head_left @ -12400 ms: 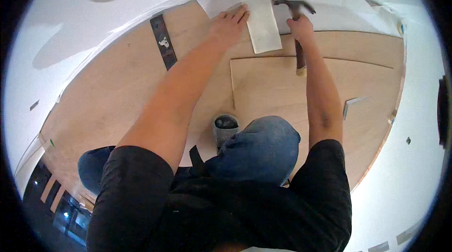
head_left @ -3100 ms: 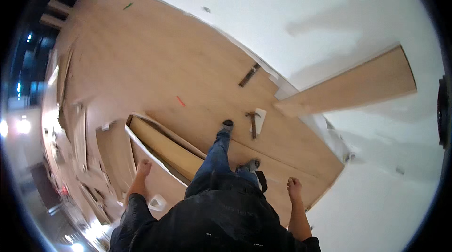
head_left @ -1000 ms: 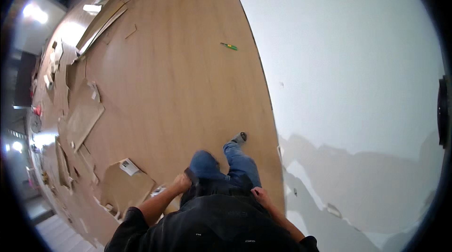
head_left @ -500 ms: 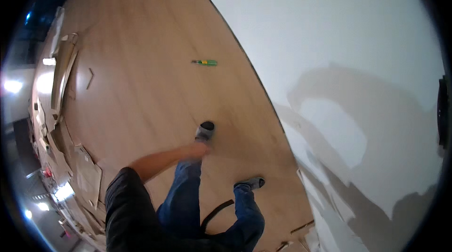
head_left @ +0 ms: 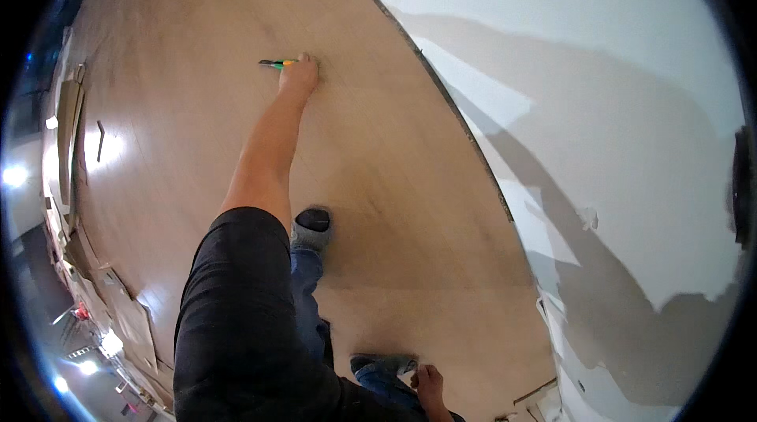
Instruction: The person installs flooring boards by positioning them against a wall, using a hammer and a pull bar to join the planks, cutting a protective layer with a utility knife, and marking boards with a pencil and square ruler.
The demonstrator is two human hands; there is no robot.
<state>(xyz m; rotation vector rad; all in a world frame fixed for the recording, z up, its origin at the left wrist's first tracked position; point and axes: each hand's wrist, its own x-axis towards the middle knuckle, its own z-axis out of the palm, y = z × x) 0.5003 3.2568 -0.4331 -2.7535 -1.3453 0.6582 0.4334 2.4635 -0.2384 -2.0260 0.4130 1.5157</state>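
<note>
Floor (head_left: 197, 106): a big sheet of light brown wood boards. It fills the left and middle of the view. Most of it is bare, so there is lots of open room all around the reaching arm.
Wall (head_left: 599, 91): white and wide, on the right. Grey shadows lie across it. Low down it has rough patches.
Floor edge (head_left: 457, 118): a dark line where the floor meets the wall. It runs from the top middle down to the lower right. It looks bent because of the camera.
Scraps (head_left: 71, 114): flat brown pieces lie piled along the far left rim of the floor, well apart from the hands. More lie at the lower left.
Left arm (head_left: 264, 154): bare, stretched far out over the floor. The sleeve above it is black.
Legs: blue trousers. One grey shoe (head_left: 313, 226) stands mid-floor, below the arm. The other shoe (head_left: 382, 361) is near the bottom.
Left hand (head_left: 300, 75): low on the floor, fingers closed around the end of the tool.
Right hand (head_left: 428, 386): at the bottom edge, beside the lower shoe. I cannot tell if it is open or closed. It seems to hold nothing.
Tool (head_left: 277, 64): small and thin. It is green with an orange bit, and has a dark tip that points left. It lies low on the floor, far out in front, well away from the wall.
</note>
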